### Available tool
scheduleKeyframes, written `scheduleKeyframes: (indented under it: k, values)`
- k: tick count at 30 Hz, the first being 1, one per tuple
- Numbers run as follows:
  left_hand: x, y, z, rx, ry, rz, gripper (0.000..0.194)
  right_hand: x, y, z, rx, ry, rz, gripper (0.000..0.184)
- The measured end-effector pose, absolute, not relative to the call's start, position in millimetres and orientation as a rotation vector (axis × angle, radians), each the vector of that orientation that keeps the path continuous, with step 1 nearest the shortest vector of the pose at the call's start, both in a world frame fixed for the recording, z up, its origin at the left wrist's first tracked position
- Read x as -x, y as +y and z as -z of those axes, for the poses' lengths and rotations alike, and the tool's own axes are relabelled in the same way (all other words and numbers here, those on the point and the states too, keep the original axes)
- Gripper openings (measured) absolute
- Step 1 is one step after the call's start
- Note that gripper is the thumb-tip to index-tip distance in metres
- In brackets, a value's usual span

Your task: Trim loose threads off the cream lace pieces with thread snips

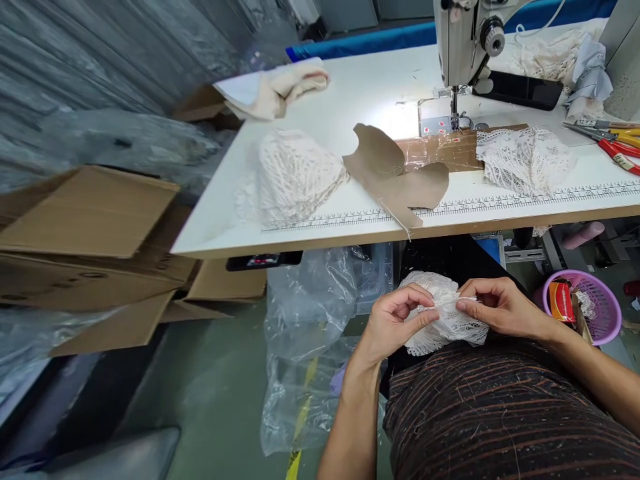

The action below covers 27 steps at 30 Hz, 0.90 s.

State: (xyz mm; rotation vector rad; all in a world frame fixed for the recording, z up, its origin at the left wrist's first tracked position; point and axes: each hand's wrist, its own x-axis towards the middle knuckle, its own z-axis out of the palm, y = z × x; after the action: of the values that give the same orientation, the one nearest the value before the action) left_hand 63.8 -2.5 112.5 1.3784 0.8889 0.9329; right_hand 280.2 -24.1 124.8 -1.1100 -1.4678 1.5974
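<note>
Over my lap, just below the table's front edge, I hold a piece of white lace fabric. My left hand pinches it between thumb and fingers. From the other side my right hand grips the same lace, its fingertips close to the left ones. On the table above lie a stack of white lace pieces, a brown paper pattern and another crumpled lace piece. Behind them stands the sewing machine, its needle over the metal plate.
A printed ruler strip runs along the white table's front. Red-handled scissors and a black phone lie at the right. A purple basket stands below. Cardboard boxes fill the left, and clear plastic bags hang under the table.
</note>
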Motion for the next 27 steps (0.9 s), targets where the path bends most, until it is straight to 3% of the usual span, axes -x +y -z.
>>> scheduleKeyframes:
  k: [13, 27]
  values:
    - [-67, -3, -114, -1.310, 0.961, -0.973, 0.033, -276, -27, -117, 1.212, -1.413, -1.445, 0.034]
    - [-69, -5, -110, -1.184, 0.994, -0.987, 0.043, -270, -20, -122, 1.199, -1.176, -1.550, 0.043]
